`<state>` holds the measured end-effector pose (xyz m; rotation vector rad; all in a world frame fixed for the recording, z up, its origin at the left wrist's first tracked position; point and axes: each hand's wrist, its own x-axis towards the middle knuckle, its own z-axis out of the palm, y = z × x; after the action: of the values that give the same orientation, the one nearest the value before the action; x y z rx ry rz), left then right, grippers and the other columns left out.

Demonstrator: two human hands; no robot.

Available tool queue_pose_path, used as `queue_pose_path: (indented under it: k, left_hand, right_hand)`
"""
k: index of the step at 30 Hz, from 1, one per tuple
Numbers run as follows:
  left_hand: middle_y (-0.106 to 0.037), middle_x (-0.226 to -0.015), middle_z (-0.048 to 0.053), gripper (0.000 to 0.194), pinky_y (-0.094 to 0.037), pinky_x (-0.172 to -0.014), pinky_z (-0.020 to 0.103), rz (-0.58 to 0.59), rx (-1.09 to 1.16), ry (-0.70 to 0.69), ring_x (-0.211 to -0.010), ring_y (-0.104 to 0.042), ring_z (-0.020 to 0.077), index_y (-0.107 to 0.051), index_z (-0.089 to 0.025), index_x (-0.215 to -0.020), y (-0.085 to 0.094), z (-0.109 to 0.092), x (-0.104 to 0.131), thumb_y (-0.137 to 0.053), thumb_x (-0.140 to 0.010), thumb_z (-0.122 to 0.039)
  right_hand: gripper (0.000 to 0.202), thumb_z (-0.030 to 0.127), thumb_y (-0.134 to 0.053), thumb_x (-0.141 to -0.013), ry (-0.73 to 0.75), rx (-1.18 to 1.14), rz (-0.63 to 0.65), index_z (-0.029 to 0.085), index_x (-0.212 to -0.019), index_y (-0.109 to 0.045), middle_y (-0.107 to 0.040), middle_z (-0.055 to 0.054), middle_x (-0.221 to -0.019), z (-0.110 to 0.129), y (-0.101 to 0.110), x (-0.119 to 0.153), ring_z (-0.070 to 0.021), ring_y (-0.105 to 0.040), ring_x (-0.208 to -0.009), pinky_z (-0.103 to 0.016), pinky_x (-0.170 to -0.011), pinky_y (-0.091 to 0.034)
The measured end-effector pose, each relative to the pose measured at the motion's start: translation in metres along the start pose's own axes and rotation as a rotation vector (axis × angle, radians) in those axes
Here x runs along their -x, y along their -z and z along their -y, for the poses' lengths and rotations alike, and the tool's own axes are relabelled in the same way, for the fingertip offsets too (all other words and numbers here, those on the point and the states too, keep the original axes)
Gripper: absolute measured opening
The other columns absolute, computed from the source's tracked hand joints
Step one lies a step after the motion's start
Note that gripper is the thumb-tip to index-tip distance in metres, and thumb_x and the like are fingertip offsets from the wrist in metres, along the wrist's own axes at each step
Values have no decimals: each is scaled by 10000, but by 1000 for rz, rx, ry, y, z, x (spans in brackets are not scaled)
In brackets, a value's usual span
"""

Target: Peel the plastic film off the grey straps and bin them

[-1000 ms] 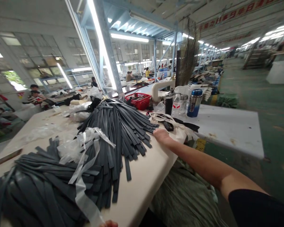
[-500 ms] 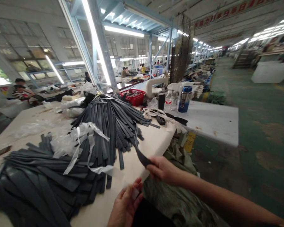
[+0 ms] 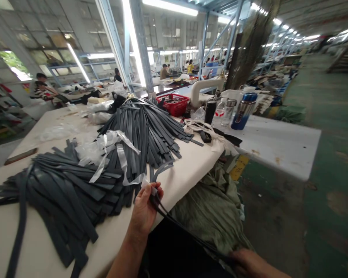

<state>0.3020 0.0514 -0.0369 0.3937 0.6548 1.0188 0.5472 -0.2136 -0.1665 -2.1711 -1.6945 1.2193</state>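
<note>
Near the front edge of the table, my left hand [image 3: 146, 206] is closed around dark grey straps [image 3: 176, 222] and a piece of white plastic film [image 3: 146, 182]. The straps run taut down to the right, where my right hand [image 3: 246, 262] is closed on them, slightly blurred at the bottom edge. One strap end curls up past my left fingers over the table. A fanned bundle of grey straps [image 3: 55, 189] lies to the left of my hand. Behind it spreads a second bundle [image 3: 146, 131], with crumpled clear plastic [image 3: 97, 148] between them.
A red basket [image 3: 174, 105], a blue bottle [image 3: 244, 112] and a black flask [image 3: 210, 112] stand at the back. Green cloth [image 3: 211, 208] hangs below the table [image 3: 188, 170]. A phone-like slab [image 3: 21, 156] lies left. Seated people [image 3: 43, 88] are further off.
My right hand has pulled down and right, drawing the strap away from the bundle. My left hand has moved up and now grips the straps. The camera view has turned left.
</note>
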Motion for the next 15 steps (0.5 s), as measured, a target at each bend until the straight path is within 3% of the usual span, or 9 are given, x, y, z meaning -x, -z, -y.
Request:
queue_pose_path:
  k: [4,7,11,13,15]
  left_hand:
    - [-769,-825,42,349,-615,-735,247,-39,-17,-91,-712,-703,135,-757,-145,-729,17,-4,10,-966,-522,-333]
    - [-767,-821,35,334,-602,-726,239,-90,-60,-126,-711,-692,126,-763,-161,-716,30,-4,27,-959,-535,-361]
    - [-761,-804,40,329,-585,-708,245,-124,-115,-119,-693,-687,137,-767,-165,-693,42,-4,52,-955,-532,-382]
    - [-765,-828,50,320,-579,-713,248,-119,-139,-110,-710,-691,146,-771,-164,-688,45,-4,64,-950,-540,-385]
    - [-768,-843,57,302,-572,-675,244,-108,-177,-85,-710,-690,154,-775,-164,-690,49,-4,75,-936,-566,-387]
  right_hand:
    - [320,194,-595,-630,-13,74,142,350,-847,-769,-770,-61,-871,-11,-8,-14,-365,-719,-892,-432,-764,-526]
    - [366,215,-587,-686,45,87,179,302,-990,-772,-766,-98,-985,12,5,-36,-367,-705,-979,-444,-848,-519]
    - [598,320,-603,-825,359,-111,215,183,-1405,-555,-581,-143,-1405,92,37,-62,-304,-537,-1298,-398,-1104,-386]
    - [702,401,-667,-835,537,-228,263,157,-1464,-472,-533,-153,-1446,144,49,-74,-299,-515,-1306,-401,-1117,-376]
    - [646,445,-703,-819,681,-306,355,148,-1372,-553,-621,-130,-1310,193,53,-86,-288,-592,-1170,-385,-1020,-463]
